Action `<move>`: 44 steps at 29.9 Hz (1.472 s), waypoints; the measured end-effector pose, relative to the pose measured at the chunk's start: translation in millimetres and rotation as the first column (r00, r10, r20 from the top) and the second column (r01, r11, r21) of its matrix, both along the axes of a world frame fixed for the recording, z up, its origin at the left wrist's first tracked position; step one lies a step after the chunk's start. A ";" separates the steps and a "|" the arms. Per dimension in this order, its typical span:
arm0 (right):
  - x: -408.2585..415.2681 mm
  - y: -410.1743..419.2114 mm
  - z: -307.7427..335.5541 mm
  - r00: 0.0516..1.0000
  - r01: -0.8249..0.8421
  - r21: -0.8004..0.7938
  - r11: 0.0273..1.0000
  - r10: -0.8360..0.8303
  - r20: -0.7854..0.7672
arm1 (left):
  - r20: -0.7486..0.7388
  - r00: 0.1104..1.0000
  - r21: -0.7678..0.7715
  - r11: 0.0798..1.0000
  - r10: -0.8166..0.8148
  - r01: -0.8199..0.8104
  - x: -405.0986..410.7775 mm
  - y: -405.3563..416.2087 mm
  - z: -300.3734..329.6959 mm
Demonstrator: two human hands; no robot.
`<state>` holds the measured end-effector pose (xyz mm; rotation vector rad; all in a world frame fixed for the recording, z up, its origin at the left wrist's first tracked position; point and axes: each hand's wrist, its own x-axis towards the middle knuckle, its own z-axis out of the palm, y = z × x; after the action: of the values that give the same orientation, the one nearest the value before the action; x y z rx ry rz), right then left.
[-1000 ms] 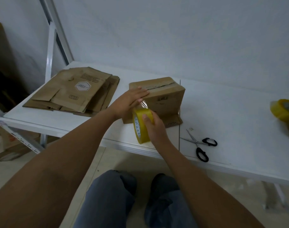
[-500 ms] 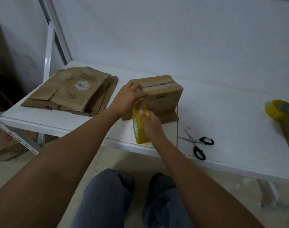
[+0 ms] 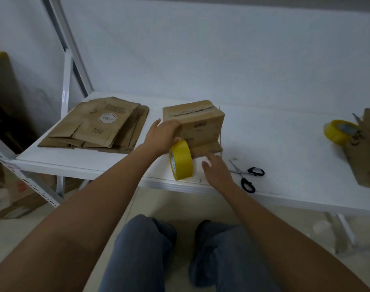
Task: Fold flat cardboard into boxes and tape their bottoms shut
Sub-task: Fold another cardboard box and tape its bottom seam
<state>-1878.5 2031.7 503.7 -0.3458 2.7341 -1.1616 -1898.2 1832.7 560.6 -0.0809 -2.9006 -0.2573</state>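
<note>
Head view, and I see the folded cardboard box (image 3: 197, 123) sitting on the white table (image 3: 285, 148), bottom up, with a taped seam running along its top face and one loose flap lying flat on the table at its near side. My left hand (image 3: 163, 133) is on the box's near-left corner, fingers curled over the top edge and front face, gripping it. Yellow tape roll (image 3: 180, 160) stands on edge on the table, just in front of the box and right below the left hand, touching or almost touching the left fingers; can't tell if a strip runs from roll to box. My right hand (image 3: 216, 167) is just right of the roll, apart from it, fingers spread and relaxed, holding nothing, hovering or resting over the table edge near the box's loose flap. Black-handled scissors (image 3: 246, 175) lie on the table just right of the right hand, blades slightly apart and pointing toward the box. Stack of flat cardboard blanks (image 3: 99, 125) lies at the table's left end, well apart from the box. Second yellow tape roll (image 3: 340, 131) sits at the far right, against another cardboard piece (image 3: 367, 152) cut off by the frame edge.
</note>
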 end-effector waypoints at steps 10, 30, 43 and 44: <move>-15.4 101.4 -39.9 0.989 0.142 0.424 0.895 -0.109 -0.102 | 0.036 0.994 0.098 0.989 0.107 -0.110 0.5 17.4 -3.9; -18.7 60.2 59.5 0.982 -0.099 0.276 0.956 0.050 0.180 | -0.023 0.970 0.551 0.813 0.240 -0.188 44.9 26.1 -8.4; -48.7 13.3 125.8 0.801 -0.570 0.171 0.804 0.498 0.332 | 0.384 0.906 0.923 -0.056 0.177 -0.380 50.5 27.1 -13.2; -53.9 12.2 125.1 0.808 -0.562 0.180 0.807 0.490 0.327 | 0.389 0.907 0.921 -0.074 0.163 -0.382 51.2 26.3 -13.4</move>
<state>-1932.4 2043.9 628.8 -0.7936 2.2854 -0.6208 -1847.1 1859.0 547.2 0.8221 -1.9068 -2.2576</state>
